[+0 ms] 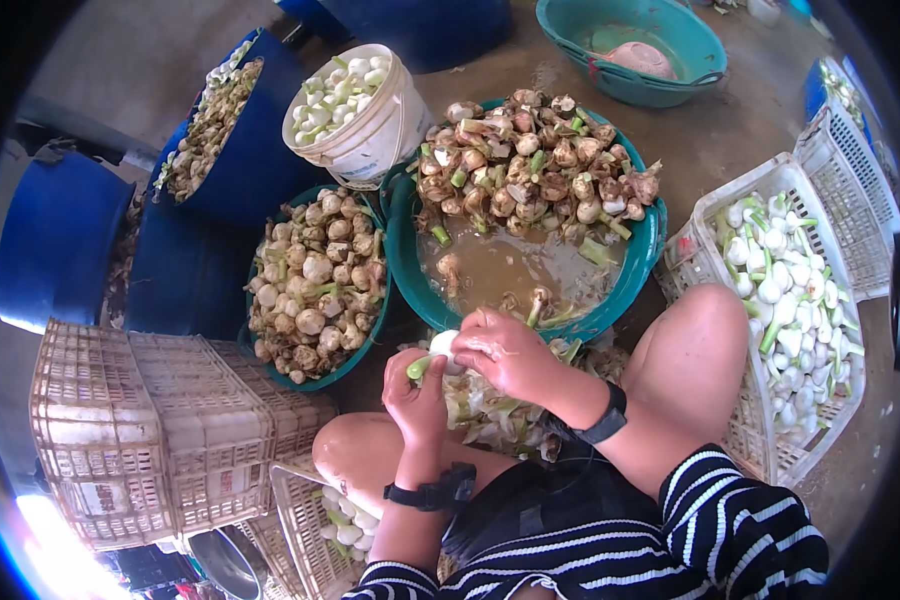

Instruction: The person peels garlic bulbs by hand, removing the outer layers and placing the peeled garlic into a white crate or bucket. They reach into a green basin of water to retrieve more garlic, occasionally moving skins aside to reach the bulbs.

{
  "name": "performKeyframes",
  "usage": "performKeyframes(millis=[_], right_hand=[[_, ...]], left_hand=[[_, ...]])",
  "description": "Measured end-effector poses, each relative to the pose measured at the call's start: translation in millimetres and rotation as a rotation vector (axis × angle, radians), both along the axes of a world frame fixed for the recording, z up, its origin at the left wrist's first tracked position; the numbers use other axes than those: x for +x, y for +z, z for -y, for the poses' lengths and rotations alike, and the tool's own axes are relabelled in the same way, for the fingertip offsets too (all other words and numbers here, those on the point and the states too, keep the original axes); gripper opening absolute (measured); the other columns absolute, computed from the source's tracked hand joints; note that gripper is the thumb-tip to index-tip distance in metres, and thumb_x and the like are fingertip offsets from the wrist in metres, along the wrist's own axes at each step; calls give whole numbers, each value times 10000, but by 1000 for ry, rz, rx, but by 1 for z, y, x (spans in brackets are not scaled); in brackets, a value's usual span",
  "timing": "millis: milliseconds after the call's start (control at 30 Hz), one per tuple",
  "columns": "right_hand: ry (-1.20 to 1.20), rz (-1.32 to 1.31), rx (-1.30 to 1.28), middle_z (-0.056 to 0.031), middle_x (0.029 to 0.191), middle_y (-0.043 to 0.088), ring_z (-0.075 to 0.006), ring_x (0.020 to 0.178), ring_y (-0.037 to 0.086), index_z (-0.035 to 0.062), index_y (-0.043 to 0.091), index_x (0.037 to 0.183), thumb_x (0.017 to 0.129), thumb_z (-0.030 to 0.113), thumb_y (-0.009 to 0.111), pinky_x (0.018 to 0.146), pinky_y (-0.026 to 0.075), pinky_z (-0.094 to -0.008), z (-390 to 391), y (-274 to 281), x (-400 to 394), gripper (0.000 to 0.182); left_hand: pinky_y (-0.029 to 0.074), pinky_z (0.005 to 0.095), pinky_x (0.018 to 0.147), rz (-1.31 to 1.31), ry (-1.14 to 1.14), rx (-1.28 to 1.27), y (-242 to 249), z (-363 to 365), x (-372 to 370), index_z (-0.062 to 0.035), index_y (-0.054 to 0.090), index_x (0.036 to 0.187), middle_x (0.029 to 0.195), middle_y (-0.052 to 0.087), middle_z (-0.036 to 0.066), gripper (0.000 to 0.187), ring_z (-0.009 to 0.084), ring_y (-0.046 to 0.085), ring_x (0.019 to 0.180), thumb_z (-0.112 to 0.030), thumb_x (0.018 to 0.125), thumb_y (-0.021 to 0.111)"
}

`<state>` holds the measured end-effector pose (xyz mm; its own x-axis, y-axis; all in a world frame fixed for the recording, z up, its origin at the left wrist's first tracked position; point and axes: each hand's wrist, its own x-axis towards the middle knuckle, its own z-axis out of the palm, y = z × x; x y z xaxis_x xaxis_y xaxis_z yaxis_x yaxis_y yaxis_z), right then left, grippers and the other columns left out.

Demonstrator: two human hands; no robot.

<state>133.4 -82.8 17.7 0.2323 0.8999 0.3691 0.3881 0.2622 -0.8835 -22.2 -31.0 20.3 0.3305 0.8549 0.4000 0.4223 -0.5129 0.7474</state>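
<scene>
A peeled white bulb (444,345) with a short green stem is held between my two hands, in front of my knees. My left hand (416,392) pinches it at the green stem. The fingers of my right hand (497,350) are closed on its white round end. Just beyond is a green tub (402,262) of muddy water with unpeeled brownish bulbs heaped at its far side. Below my hands lies a pile of peelings (495,408), partly covered by my hands and right forearm.
Left of the water tub stands another tub (378,335) full of unpeeled bulbs. Behind it is a white bucket (355,150) of peeled bulbs. A white crate (765,440) of peeled bulbs stands at right. Stacked crates (150,430) and blue barrels (60,240) are at left, a green basin (570,60) at the back.
</scene>
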Motion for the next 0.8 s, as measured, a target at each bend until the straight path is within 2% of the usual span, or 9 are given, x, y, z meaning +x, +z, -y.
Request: performKeyframes(millis=[67,200,267,333,433,467,533,667,800], right_hand=[[110,54,-12,-101,843,555,-287,786,546,52,577,875,732,77,616,653,438,-392,0,-5,2,150],[179,379,-157,-129,825,521,-302,756,542,25,550,855,759,92,573,649,445,-392,38,-36,-12,120],[278,497,-197,-141,811,519,-308,759,554,6,553,874,776,116,554,648,456,-393,53,-54,-16,148],[194,451,-573,-148,827,550,-314,760,578,5,555,914,794,123,544,658,464,-389,57,-57,-18,168],[-21,28,-203,-154,875,579,-299,759,598,-3,569,967,813,161,559,658,472,-371,25,-13,-12,225],[-25,30,-202,-154,875,579,-299,759,598,-3,569,967,813,161,559,658,472,-371,12,-6,-8,225],[175,-382,-254,-149,860,600,-215,732,609,-17,548,1062,820,166,592,636,480,-302,-6,4,-1,306],[69,-441,-249,-133,795,601,-173,684,604,-26,571,1034,800,164,632,606,469,-268,-2,7,-11,307],[-109,-132,-124,-133,765,605,-189,626,601,-47,607,952,748,102,672,577,477,-261,13,5,-24,261]], left_hand=[[425,202,651,-15,-5,44,-8,-1,-1,-14,562,826,799,572,21,115,95,517,706,-79,797,652],[422,203,497,543,349,-708,-8,-6,2,-39,540,811,677,555,13,135,75,506,543,-151,837,611],[413,197,465,573,371,-734,-5,-15,-2,-57,503,816,629,522,-1,157,59,479,504,-193,879,550],[405,201,458,682,319,-877,-2,-19,-6,-69,489,813,621,515,-3,147,57,466,496,-188,890,527],[391,200,473,561,236,-701,-5,-12,-6,-68,458,800,625,491,-4,157,57,459,517,-178,899,509],[389,199,485,479,186,-594,-5,-10,-4,-62,452,800,630,484,-3,160,58,461,530,-175,899,508],[380,205,488,411,145,-500,-8,-7,-1,-77,440,801,622,469,-17,178,63,446,527,-208,910,491],[387,203,509,437,139,-419,-4,-6,2,-52,430,786,648,480,5,169,63,461,559,-153,901,502],[379,204,510,408,166,-442,-6,4,5,-52,422,768,683,491,18,171,71,454,562,-126,887,519]])
